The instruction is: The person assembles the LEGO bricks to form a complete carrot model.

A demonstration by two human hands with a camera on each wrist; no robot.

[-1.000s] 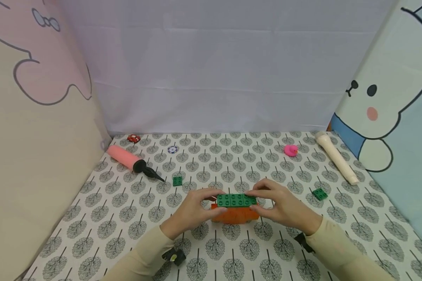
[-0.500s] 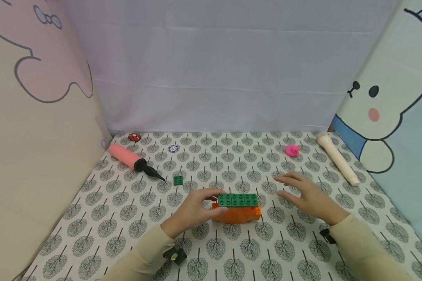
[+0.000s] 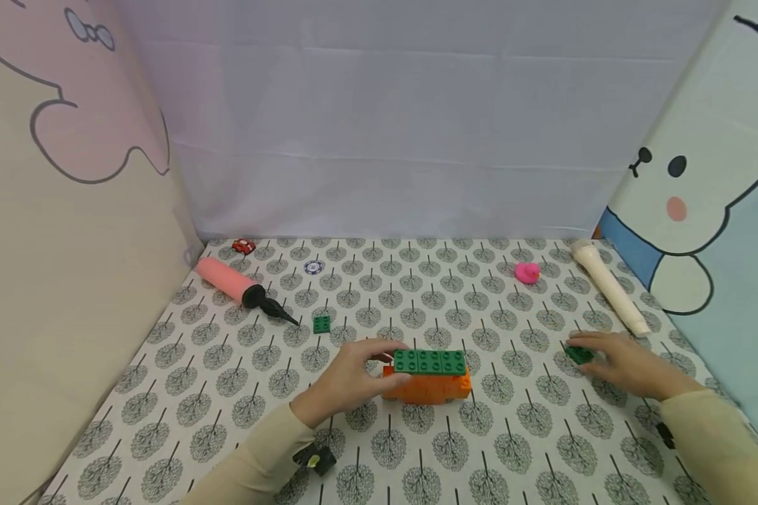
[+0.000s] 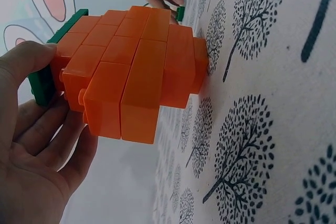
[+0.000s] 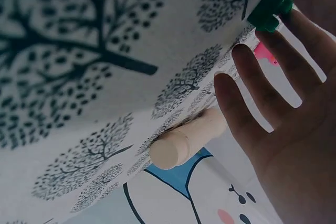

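Observation:
In the head view, an orange brick stack (image 3: 426, 388) topped with a row of green bricks (image 3: 429, 362) stands on the patterned cloth. My left hand (image 3: 351, 379) holds the stack's left end near the top. From the left wrist, the thumb lies on the upper orange and green bricks (image 4: 44, 83), with the fingers curved behind. Over to the right, my right hand (image 3: 634, 365) pinches a small green brick (image 3: 579, 354) between thumb and fingers. The right wrist view has that green brick (image 5: 270, 6) at the fingertips; the other fingers are spread.
Another small green brick (image 3: 321, 324) lies left of the stack. Farther back are a pink pump with a black nozzle (image 3: 227, 280), a red toy car (image 3: 243, 246), a poker chip (image 3: 313, 267), a pink rubber duck (image 3: 527, 273) and a cream-coloured tube (image 3: 609, 287). Fabric walls border the table.
My right hand has let go of the stack's right end and moved right to the small green brick, which it now pinches. The left hand keeps its hold on the stack.

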